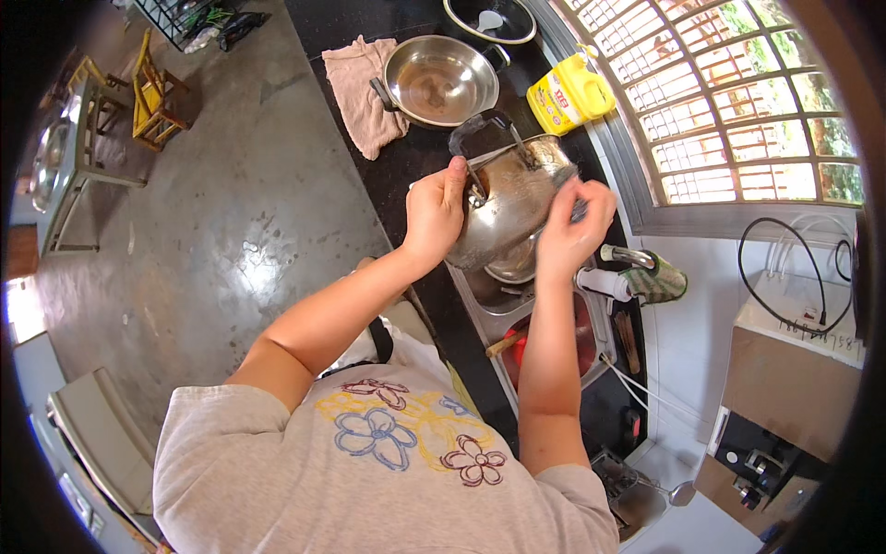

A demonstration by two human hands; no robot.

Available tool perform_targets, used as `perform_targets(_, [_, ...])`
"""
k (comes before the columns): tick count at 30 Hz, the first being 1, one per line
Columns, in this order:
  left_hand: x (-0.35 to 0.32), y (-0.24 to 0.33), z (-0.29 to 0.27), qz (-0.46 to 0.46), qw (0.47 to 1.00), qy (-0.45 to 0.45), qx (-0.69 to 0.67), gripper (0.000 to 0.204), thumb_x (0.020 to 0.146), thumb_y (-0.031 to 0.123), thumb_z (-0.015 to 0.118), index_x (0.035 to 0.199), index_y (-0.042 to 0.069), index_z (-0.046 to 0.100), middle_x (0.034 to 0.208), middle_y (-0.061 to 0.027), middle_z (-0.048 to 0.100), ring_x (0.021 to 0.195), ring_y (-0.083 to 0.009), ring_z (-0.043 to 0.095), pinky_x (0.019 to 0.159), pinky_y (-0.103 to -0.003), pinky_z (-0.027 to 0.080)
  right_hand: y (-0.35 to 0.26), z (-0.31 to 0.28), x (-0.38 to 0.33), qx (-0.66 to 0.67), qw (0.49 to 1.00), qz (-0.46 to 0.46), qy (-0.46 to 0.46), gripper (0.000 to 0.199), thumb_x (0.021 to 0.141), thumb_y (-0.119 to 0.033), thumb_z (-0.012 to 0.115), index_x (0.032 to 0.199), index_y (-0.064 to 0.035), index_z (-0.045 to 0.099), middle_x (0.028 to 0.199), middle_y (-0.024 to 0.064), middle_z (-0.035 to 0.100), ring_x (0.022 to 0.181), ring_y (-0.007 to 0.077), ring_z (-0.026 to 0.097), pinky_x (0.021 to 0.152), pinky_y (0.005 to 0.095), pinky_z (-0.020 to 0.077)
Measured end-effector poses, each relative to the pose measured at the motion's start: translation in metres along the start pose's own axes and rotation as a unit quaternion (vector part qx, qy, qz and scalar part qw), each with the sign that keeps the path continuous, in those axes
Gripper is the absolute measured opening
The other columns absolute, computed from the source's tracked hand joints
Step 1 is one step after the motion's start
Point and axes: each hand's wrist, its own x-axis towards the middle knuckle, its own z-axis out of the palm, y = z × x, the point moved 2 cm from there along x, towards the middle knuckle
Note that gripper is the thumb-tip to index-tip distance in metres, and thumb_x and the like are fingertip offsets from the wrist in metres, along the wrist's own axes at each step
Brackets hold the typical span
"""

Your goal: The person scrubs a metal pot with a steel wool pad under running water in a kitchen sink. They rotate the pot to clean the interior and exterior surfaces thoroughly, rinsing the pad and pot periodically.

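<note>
A stained stainless-steel pot (509, 205) is held tilted over the sink (495, 319), its dark loop handle (478, 129) pointing away from me. My left hand (436, 217) grips the pot at its left side, with the thumb up beside the handle's metal bracket. My right hand (577, 226) is closed on a dark grey scouring pad (567, 175), pressed to the pot's right side. The fingers of that hand are a little blurred. Below the pot, another shiny metal vessel (513, 268) shows partly in the sink.
A wide two-handled pan (441, 81) stands beyond the pot, next to a pink cloth (355, 92). At the window side are a yellow jug (570, 92) and a tap (629, 257). A red basin (554, 343) sits in the nearer sink bowl. A dark-rimmed basin (489, 20) is farther back.
</note>
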Motion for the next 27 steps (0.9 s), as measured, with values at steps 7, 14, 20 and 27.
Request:
perform_targets(7, [-0.001, 0.01, 0.001, 0.016, 1.0, -0.021, -0.001, 0.064, 0.108, 0.047, 0.038, 0.07, -0.003, 0.05, 0.059, -0.014, 0.035, 0.058, -0.0212, 0.032, 0.055, -0.04, 0.039, -0.006, 0.003, 0.006, 0.024, 0.999, 0.013, -0.031, 0.015, 0.08, -0.002, 0.071, 0.08, -0.0047, 0.056, 0.088, 0.0102, 0.056, 0.084, 0.0292, 0.055, 0.077, 0.0413, 0.0419])
perform_targets(14, [-0.001, 0.002, -0.001, 0.0, 0.999, -0.039, 0.0, 0.063, 0.108, 0.046, 0.039, 0.071, -0.004, 0.053, 0.06, -0.0119, 0.04, 0.06, -0.0166, 0.036, 0.058, -0.038, 0.041, -0.016, -0.002, -0.005, 0.022, 0.994, -0.076, -0.069, 0.017, 0.077, -0.004, 0.074, 0.079, -0.0084, 0.057, 0.09, 0.0087, 0.058, 0.089, 0.0277, 0.056, 0.082, 0.0392, 0.0401])
perform_targets(20, [0.016, -0.005, -0.023, -0.031, 0.991, -0.085, -0.102, 0.066, 0.107, 0.051, 0.037, 0.068, 0.0, 0.053, 0.063, 0.004, 0.044, 0.064, -0.0084, 0.039, 0.059, -0.03, 0.04, 0.048, -0.021, 0.031, 0.193, 0.924, 0.235, -0.23, 0.021, 0.092, -0.007, 0.059, 0.11, -0.0014, 0.068, 0.125, 0.0152, 0.063, 0.122, 0.0256, 0.056, 0.106, 0.0364, 0.04])
perform_targets(27, [0.048, -0.032, -0.043, -0.022, 0.992, -0.002, -0.124, 0.054, 0.109, 0.046, 0.036, 0.094, 0.002, 0.062, 0.081, 0.0028, 0.051, 0.074, -0.0082, 0.04, 0.069, -0.025, 0.038, 0.041, -0.034, 0.036, 0.155, 0.908, 0.269, -0.282, 0.025, 0.094, -0.017, 0.065, 0.109, 0.003, 0.068, 0.094, 0.0062, 0.07, 0.086, 0.0101, 0.06, 0.08, 0.0264, 0.0481])
